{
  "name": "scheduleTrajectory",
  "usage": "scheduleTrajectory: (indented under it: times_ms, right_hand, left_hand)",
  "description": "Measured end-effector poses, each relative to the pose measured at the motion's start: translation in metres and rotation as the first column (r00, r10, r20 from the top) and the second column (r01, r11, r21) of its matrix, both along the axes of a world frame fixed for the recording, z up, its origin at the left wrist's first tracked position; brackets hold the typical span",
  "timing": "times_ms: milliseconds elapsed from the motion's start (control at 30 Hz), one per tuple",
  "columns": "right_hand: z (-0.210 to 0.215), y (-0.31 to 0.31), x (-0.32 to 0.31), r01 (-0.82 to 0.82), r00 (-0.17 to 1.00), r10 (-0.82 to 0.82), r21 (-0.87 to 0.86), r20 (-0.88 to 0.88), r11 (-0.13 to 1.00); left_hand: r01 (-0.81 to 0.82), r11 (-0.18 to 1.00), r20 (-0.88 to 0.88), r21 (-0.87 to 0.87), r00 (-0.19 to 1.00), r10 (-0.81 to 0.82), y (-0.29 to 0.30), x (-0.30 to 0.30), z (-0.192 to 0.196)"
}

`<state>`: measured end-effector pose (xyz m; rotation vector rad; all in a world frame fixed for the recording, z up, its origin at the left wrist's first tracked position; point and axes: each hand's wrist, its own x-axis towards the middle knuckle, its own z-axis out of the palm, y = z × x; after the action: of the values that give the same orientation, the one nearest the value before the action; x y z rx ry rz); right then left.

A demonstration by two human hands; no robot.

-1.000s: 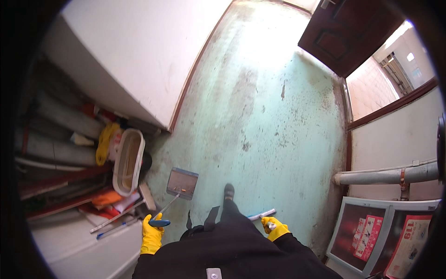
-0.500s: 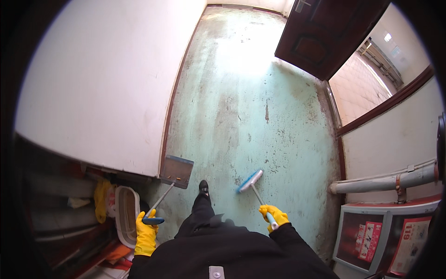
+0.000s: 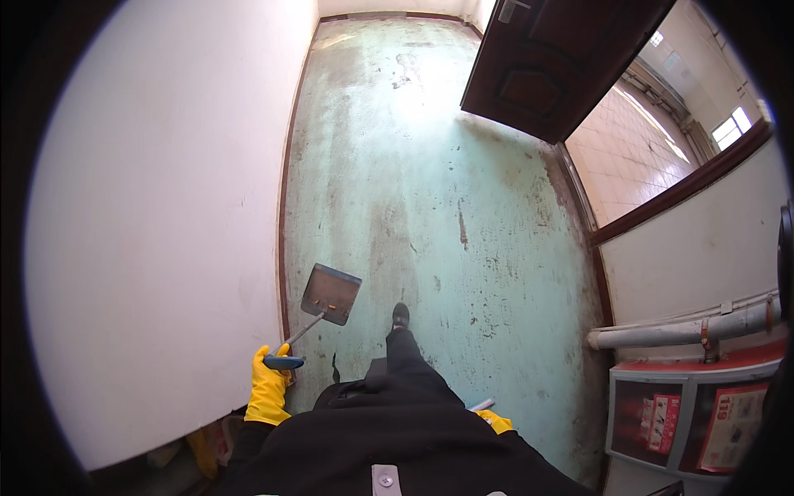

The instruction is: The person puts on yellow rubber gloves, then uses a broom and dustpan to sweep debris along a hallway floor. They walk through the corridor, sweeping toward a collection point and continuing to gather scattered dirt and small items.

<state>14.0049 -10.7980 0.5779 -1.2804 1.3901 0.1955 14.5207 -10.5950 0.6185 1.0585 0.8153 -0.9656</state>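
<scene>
My left hand (image 3: 269,387), in a yellow rubber glove, is closed round the dark blue grip of a long-handled dustpan (image 3: 332,293). The pan hangs in front of it near the left wall, with a few small brownish bits lying inside. My right hand (image 3: 496,421), in a matching glove, sits low beside my waist, mostly hidden by my dark clothing. Close to its fingers pokes out a short white and light-blue piece of the broom (image 3: 481,405); the rest of the broom is out of sight.
Worn green floor (image 3: 389,190) runs ahead beside a white wall (image 3: 165,207). A dark door (image 3: 546,74) stands ajar at the far right. Along the right wall are a grey pipe (image 3: 653,335) and a glass-fronted red and grey cabinet (image 3: 649,413). My black shoe (image 3: 401,315) is on the floor.
I have stepped forward. The dustpan has shifted slightly right and tilted. My right hand and the broom have dropped back beside my body, and the broom head is no longer visible.
</scene>
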Motion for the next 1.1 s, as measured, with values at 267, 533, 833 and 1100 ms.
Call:
scheduleTrajectory:
  times_ms: [267,533,833,1100]
  right_hand:
    - [-0.066,-0.15,0.113,-0.142,0.978,0.152,-0.084,0.142,0.986]
    - [-0.164,-0.349,0.324,0.211,0.831,-0.453,0.57,0.324,0.794]
    - [-0.061,-0.437,0.403,0.108,0.951,-0.13,0.092,0.28,0.99]
    - [-0.059,-0.431,0.442,-0.26,0.966,0.251,-0.268,-0.066,0.928]
  left_hand:
    - [0.037,0.99,-0.032,0.134,0.999,-0.033,-0.082,0.074,-0.008]
    - [-0.016,0.973,0.082,0.23,0.997,-0.003,-0.197,0.183,0.028]
    - [0.051,0.98,0.122,0.19,0.99,-0.075,-0.325,0.339,-0.014]
    - [0.282,0.942,0.02,0.181,0.957,-0.29,-0.506,0.512,-0.057]
